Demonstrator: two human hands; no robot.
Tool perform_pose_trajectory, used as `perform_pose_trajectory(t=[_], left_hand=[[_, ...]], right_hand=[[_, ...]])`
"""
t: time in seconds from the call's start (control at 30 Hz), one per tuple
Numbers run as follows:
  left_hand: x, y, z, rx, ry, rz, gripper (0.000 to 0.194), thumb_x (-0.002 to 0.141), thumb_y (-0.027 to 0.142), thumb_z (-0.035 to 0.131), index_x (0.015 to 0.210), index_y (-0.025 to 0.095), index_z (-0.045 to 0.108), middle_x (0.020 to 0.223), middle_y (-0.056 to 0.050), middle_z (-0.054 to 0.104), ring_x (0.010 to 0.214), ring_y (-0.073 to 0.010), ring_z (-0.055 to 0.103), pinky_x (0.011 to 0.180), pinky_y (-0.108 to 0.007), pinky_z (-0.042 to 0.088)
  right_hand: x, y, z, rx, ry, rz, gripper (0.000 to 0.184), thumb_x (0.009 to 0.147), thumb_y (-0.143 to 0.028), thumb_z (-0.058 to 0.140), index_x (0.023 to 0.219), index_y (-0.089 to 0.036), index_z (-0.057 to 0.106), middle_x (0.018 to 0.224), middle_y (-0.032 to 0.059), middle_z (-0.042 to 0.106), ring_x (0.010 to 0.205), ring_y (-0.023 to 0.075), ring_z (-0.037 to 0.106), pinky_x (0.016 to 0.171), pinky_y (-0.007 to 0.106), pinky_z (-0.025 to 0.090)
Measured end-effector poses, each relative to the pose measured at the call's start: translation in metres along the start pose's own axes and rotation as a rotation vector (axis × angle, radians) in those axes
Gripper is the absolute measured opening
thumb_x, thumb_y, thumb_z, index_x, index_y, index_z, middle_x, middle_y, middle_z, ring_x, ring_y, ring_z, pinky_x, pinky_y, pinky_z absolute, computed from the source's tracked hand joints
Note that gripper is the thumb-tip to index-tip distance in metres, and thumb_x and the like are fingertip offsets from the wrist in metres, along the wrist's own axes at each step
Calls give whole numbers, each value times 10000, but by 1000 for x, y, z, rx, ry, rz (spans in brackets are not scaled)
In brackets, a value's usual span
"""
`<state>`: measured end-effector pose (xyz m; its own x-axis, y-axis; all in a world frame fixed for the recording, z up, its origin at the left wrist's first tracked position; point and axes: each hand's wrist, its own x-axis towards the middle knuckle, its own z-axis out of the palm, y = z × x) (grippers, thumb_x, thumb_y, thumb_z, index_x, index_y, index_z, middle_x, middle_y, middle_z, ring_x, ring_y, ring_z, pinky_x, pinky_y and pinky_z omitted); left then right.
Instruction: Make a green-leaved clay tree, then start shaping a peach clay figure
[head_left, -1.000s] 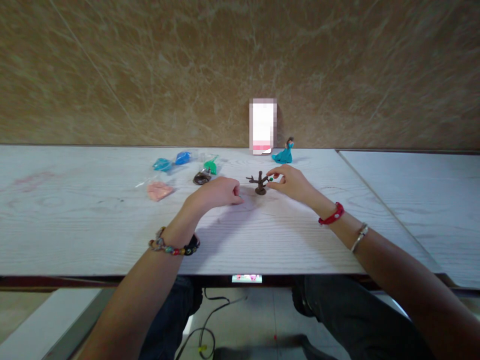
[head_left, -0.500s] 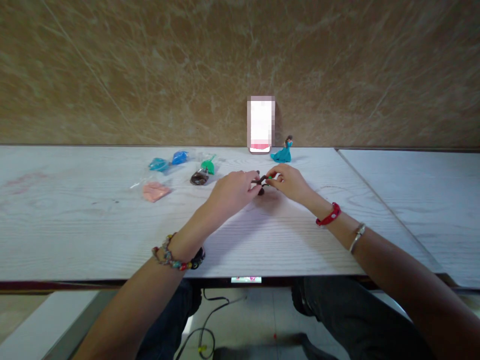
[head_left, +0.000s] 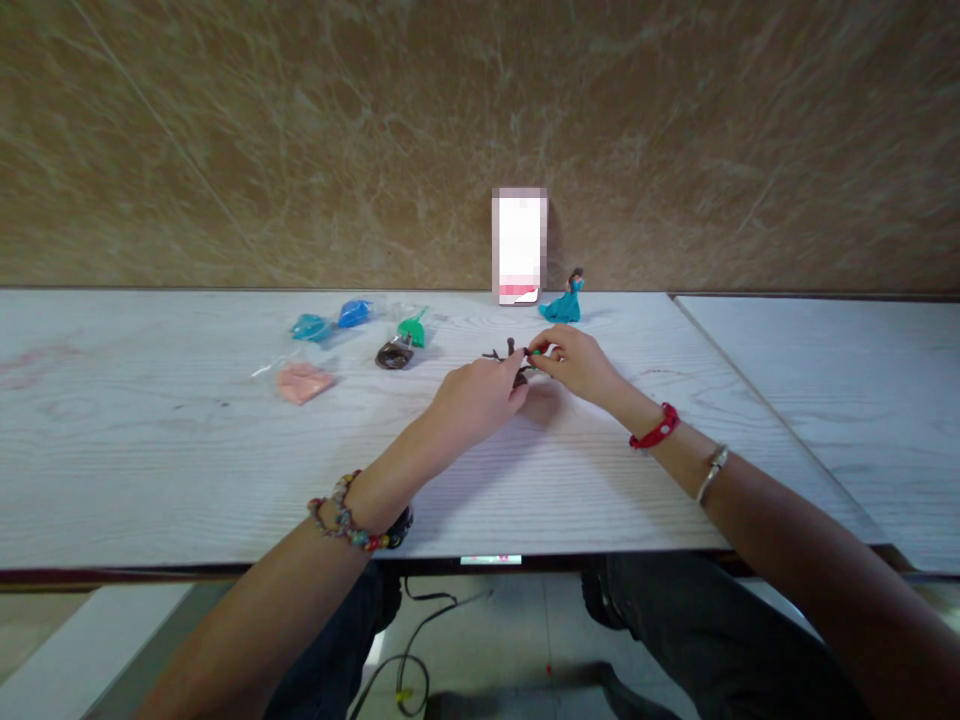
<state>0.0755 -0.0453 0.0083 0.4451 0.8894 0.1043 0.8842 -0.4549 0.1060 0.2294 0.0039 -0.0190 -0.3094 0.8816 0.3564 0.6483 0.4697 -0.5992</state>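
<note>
Pale tabletop (head_left: pixel 187 450), left hand (head_left: pixel 480 400) partly hiding brown tree (head_left: pixel 511 346), right fingers (head_left: pixel 534 352) pinched on green bit, left fingers' grip unclear.

no text, label, brand or number can be read; the upright white screen (head_left: pixel 519 245) is pixelated, and from it, the clear bags, the blue one (head_left: pixel 355 313) included, lie to the left with no readable print.

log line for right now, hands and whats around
left hand: fingers at brown tree model | right hand: pinching green piece beside tree | behind: phone upright at wall, teal-gowned figurine | left side: pink clay packet
</note>
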Motion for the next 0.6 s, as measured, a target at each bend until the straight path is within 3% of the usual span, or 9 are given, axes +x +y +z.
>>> perform_pose_trajectory(t=[0.27, 0.6], left_hand=[[0, -3, 3, -113, -2, 36, 393, 819, 254, 376, 1186, 149, 470, 712, -53, 610, 575, -129, 523, 509, -229, 337], [1, -3, -5, -192, -27, 15, 339, 798, 223, 404, 1102, 143, 531, 632, -25, 576, 547, -120, 489, 515, -230, 328]], right_hand=[[2, 2, 3, 20, 52, -13, 83, 694, -88, 580, 720, -142, 636, 740, 24, 584, 644, 100, 487, 603, 238, 376], [7, 4, 4, 63, 35, -66, 96, 686, -94, 600, 744, -143, 659, 720, 17, 560, 649, 100, 484, 594, 230, 373]])
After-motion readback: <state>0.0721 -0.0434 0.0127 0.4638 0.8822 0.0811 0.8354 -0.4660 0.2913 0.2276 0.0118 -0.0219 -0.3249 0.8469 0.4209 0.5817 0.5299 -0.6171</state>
